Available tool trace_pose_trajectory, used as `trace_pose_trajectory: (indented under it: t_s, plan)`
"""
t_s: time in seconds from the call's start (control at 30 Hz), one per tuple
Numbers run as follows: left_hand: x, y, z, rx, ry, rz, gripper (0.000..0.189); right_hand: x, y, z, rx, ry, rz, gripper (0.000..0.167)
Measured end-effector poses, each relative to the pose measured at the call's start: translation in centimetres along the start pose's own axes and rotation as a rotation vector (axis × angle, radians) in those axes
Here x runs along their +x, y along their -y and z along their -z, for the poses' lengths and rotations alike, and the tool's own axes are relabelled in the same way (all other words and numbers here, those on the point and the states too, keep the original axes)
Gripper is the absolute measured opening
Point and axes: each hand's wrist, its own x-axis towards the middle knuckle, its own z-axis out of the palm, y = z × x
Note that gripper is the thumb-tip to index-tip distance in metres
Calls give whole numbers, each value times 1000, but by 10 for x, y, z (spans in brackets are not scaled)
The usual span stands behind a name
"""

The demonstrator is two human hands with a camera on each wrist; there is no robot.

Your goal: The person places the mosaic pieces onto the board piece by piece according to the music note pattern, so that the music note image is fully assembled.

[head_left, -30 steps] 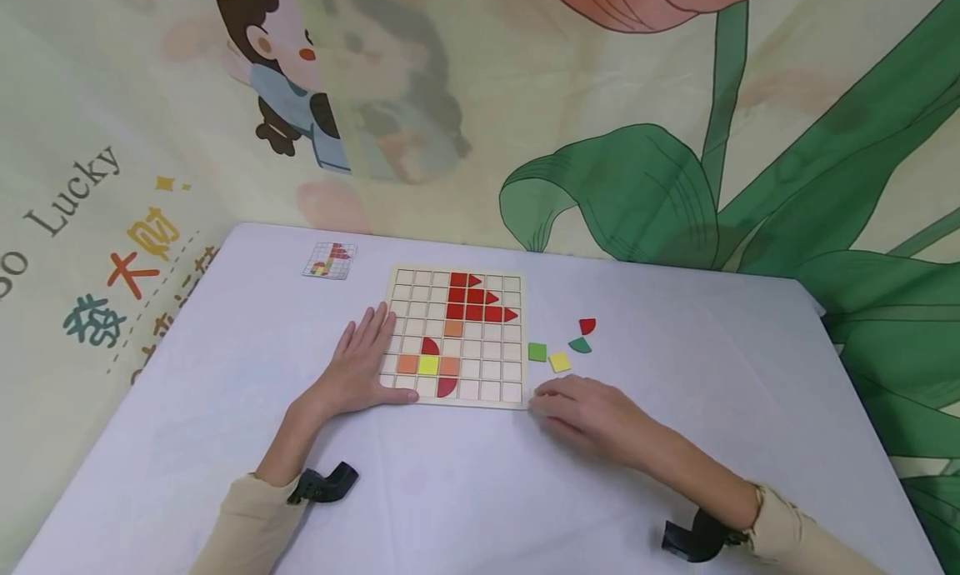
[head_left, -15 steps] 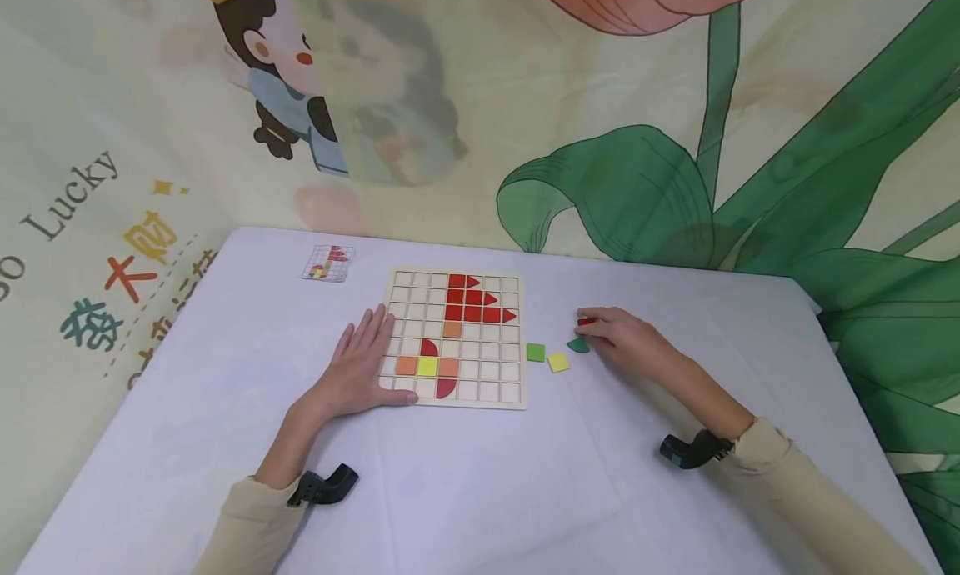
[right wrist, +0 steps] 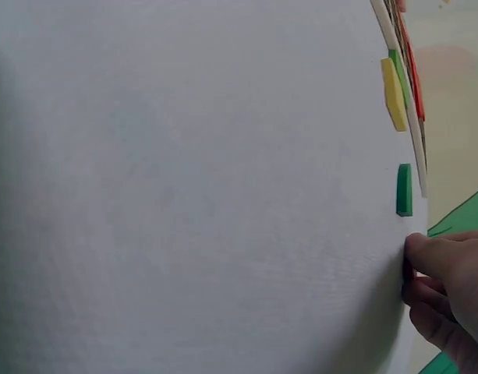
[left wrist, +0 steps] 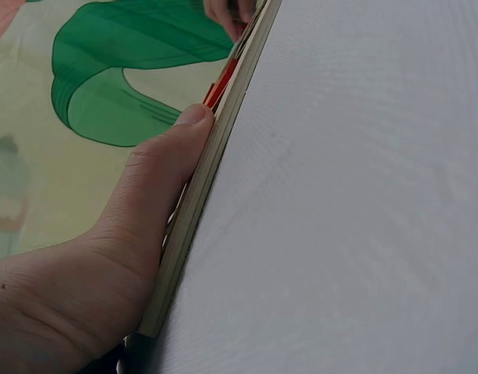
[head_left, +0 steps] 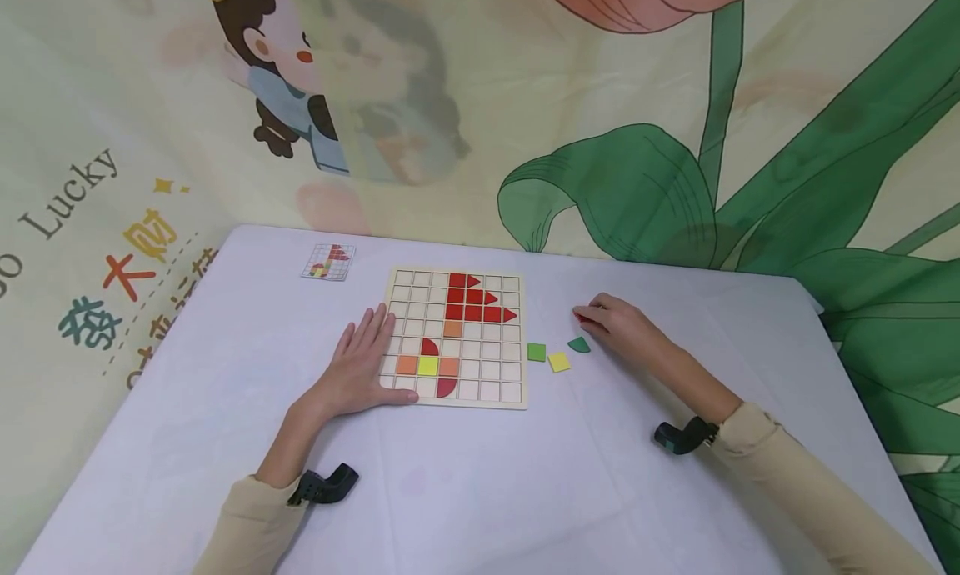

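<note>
My left hand point(head_left: 354, 370) rests spread on the left edge of the square grid board point(head_left: 492, 370), its thumb along the near corner. Red, orange and yellow pieces lie in several of the board's cells. To the right of the board, my right hand point(head_left: 626, 329) pinches a red quarter-circle piece point(right wrist: 408, 271) between thumb and fingertips, mostly hidden by them. Just below those fingers on the cloth lies a green quarter-circle piece point(head_left: 579, 344). A yellow square tile point(head_left: 558, 362) and a green square tile point(head_left: 536, 352) sit nearer the board's right edge.
A small pattern card point(head_left: 328, 262) with a coloured grid picture lies behind the board to the left. White cloth point(head_left: 465, 492) covers the table. A printed curtain point(head_left: 420, 200) hangs along the back edge.
My right hand has moved from the board's lower right corner up and right to the red quarter-circle piece, and now pinches it. The left hand stays in place on the board.
</note>
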Motion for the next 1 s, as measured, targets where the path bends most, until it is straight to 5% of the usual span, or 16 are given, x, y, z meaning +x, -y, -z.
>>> trace_pose_trajectory:
  t_s: [0.43, 0.8, 1.0]
  plan:
    - [0, -1, 1, 5, -2, -1, 126, 12, -7, 13, 1, 170, 43, 34]
    - [0, -1, 2, 8, -1, 0, 126, 15, -4, 2, -118, -22, 128, 24]
    - [1, 0, 0, 16, -5, -5, 126, 38, 44, 1, -31, -131, 216, 16]
